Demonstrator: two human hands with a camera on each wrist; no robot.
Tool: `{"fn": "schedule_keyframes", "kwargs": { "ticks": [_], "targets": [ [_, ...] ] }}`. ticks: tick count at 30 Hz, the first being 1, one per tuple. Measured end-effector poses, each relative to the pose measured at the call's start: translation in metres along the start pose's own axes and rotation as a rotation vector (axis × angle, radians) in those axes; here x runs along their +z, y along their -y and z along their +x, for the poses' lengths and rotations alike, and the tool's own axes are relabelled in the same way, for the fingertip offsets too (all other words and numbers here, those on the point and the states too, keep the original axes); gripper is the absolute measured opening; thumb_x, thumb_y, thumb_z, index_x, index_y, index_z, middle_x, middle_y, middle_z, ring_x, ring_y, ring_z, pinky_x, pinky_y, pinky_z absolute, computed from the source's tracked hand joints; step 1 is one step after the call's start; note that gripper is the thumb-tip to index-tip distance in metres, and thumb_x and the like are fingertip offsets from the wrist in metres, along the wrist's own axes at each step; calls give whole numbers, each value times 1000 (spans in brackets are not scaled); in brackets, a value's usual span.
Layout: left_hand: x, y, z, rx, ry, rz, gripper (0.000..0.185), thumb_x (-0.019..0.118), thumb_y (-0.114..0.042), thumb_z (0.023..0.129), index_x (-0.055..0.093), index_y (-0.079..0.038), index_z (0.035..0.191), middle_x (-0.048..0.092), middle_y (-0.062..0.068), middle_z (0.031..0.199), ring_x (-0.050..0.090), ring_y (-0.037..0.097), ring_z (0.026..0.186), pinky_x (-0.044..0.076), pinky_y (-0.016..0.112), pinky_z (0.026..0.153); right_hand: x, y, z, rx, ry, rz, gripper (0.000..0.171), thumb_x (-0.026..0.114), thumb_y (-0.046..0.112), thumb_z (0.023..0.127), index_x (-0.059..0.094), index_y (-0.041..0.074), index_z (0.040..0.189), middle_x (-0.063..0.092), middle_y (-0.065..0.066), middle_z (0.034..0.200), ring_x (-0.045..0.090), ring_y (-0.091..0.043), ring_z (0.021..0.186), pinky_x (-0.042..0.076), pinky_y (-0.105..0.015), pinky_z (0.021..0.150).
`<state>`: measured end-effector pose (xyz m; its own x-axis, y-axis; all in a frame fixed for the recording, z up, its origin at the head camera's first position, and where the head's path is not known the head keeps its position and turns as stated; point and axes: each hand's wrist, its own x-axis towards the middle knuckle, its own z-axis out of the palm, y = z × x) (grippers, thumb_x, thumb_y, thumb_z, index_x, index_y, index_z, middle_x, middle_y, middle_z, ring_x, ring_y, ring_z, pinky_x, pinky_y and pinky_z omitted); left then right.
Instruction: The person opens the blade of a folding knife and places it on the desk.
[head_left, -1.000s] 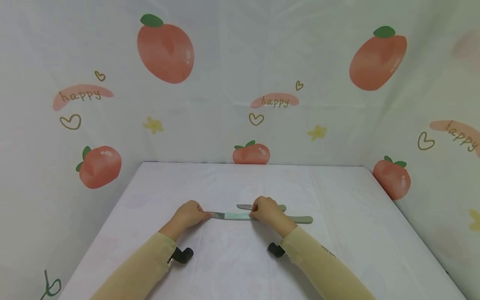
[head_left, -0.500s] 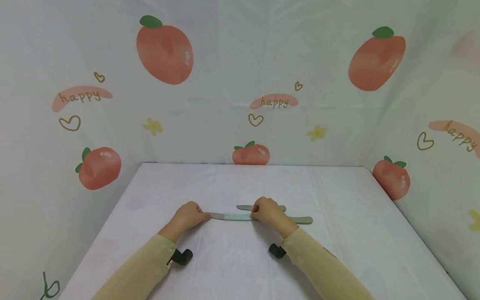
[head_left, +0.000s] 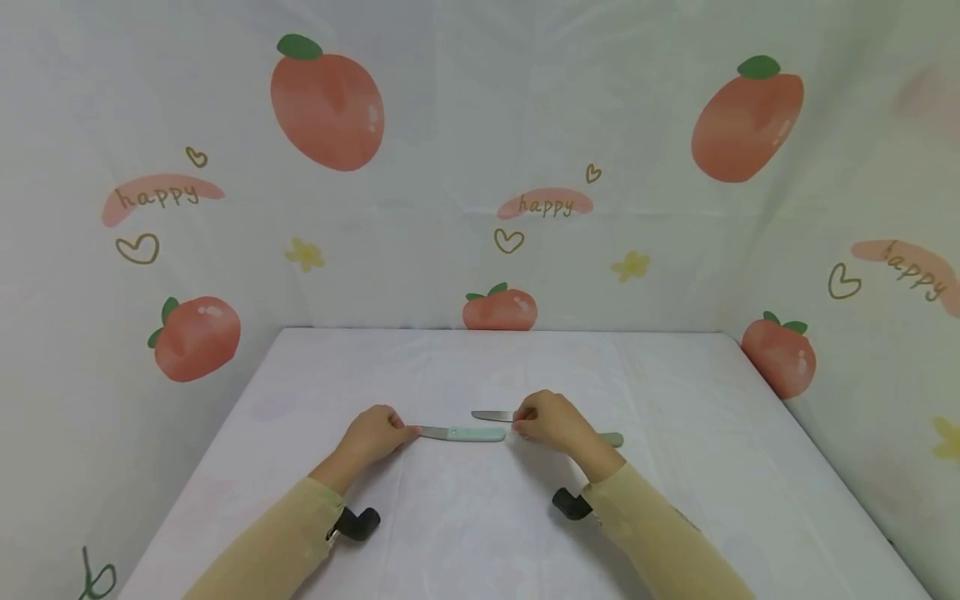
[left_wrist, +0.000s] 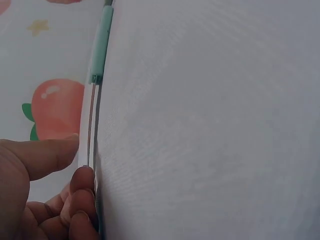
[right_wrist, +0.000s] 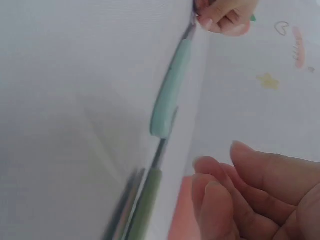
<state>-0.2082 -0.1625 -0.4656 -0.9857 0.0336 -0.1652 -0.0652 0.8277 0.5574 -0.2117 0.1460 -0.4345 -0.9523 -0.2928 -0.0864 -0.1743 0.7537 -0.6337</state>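
A knife with a pale turquoise handle (head_left: 476,434) lies crosswise on the table, its blade towards the left. My left hand (head_left: 371,435) is at the blade tip; in the left wrist view the thumb (left_wrist: 55,154) stands apart from the index finger and the thin blade (left_wrist: 91,125). Just beyond the handle's right end is my right hand (head_left: 553,423), its thumb and fingertips (right_wrist: 212,197) apart with nothing between them. Behind and beneath that hand lie two knives with green handles: one shows its blade (head_left: 492,415), the other its handle end (head_left: 613,439).
The table (head_left: 450,533) has a white covering, and a white fabric backdrop (head_left: 420,250) printed with fruit, hearts and flowers stands behind it. Small black wrist cameras hang below each sleeve (head_left: 273,533).
My right hand has let go of the turquoise handle and shifted right, exposing the handle's end and covering more of the green handles. My left hand has edged slightly left.
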Motion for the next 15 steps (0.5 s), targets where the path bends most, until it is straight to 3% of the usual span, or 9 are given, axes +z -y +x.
{"fn": "schedule_keyframes", "kwargs": {
  "ticks": [5,15],
  "targets": [
    [-4,-4,-6,29,-68,-31,31,71,-35,93,64,-6,87,59,3,75,53,19,69,43,32,62,-17,-9,-13,-19,-75,45,5,73,16,92,73,10,93,68,4,80,62,-11,71,51,-31,66],
    [-22,-11,-17,125,-271,-107,24,67,-32,95,63,-9,91,60,-1,73,53,16,63,43,32,59,-55,-27,-44,-120,-341,3,14,70,16,95,73,6,104,73,-1,89,66,-15,78,53,-36,70]
  ]
}}
